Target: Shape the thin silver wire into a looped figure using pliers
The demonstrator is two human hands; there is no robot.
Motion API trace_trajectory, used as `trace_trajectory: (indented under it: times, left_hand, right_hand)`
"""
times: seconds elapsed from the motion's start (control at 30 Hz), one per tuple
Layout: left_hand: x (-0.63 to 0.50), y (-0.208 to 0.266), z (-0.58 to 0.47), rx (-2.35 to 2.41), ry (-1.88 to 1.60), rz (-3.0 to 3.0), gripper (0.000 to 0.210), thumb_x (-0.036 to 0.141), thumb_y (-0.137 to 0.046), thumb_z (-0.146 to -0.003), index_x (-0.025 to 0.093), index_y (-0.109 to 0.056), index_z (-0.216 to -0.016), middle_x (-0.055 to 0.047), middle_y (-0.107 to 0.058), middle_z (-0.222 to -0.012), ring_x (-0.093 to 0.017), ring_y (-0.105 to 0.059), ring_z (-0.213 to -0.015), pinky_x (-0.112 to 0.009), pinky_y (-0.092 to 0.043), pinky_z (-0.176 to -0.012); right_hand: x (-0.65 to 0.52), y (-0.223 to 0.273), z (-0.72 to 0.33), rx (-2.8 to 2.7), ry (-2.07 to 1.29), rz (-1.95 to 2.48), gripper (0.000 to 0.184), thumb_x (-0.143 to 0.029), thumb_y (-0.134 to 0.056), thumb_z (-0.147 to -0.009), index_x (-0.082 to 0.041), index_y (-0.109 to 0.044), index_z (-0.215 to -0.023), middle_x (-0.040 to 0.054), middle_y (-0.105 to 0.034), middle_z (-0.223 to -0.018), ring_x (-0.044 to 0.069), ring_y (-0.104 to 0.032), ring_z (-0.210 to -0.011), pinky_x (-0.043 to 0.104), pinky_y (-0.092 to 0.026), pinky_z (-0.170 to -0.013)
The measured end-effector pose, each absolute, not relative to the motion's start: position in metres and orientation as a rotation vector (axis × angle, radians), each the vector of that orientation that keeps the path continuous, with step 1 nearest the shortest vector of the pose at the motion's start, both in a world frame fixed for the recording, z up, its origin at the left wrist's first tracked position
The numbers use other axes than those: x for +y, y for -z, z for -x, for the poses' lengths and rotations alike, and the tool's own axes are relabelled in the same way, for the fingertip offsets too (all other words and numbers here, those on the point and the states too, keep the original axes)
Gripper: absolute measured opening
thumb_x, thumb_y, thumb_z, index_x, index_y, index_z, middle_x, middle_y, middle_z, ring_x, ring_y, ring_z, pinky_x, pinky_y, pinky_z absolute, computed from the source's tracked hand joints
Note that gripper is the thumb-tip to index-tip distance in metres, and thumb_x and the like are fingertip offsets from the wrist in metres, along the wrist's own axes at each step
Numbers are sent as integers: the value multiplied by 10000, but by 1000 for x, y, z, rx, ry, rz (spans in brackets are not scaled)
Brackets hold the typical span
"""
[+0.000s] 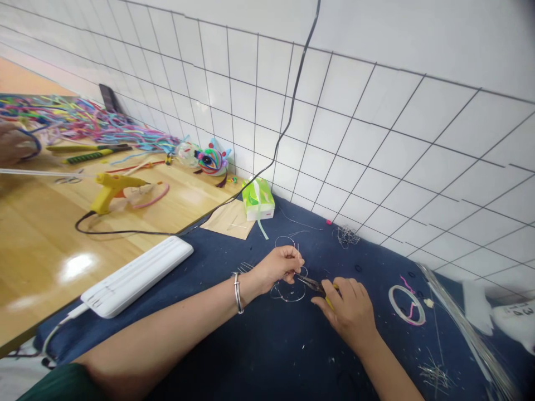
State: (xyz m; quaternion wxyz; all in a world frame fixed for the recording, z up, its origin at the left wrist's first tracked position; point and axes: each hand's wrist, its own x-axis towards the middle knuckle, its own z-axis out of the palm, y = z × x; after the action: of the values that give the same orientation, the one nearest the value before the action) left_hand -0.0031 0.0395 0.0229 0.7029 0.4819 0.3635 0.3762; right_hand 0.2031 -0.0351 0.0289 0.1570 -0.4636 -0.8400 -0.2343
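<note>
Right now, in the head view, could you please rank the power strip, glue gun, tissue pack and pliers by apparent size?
1. Power strip, clearly largest.
2. Glue gun and tissue pack: too alike to rank.
3. Pliers, smallest by what shows; the right hand hides part.

pliers [311,284] — yellow-handled | cloth [259,351]: dark blue | wall [334,120]: white — black grid

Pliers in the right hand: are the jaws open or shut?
Shut, or nearly, by the look: the pliers taper to one narrow tip by the left hand. Whether they pinch anything, I cannot tell.
</note>
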Motion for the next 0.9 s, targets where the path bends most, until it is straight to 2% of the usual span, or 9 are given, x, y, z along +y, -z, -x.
trace_trajectory:
  times: [0.63,0.9]
  left_hand:
    - [42,-16,6,721,-655,-972,171,256,-631,-712,134,-530,-776,9,-564,-627,-18,-415,-357,-193,-438,-428]
    - [42,-13,5,716,-627,-899,196,258,-649,-700,125,-533,-788,7,-558,-617,-29,-450,-378,-195,-449,-430]
  right_hand:
    - [-39,-35,-200,-2425,772,1241,261,-390,-548,-805,-212,-578,-993,41,-523,-768,149,-424,-695,300,-295,-651]
    - [-42,-36,-202,-2418,884,1210,272,-376,-578,-787,-223,-575,-1012,33,-537,-757,142,-417,-674,301,-290,-644]
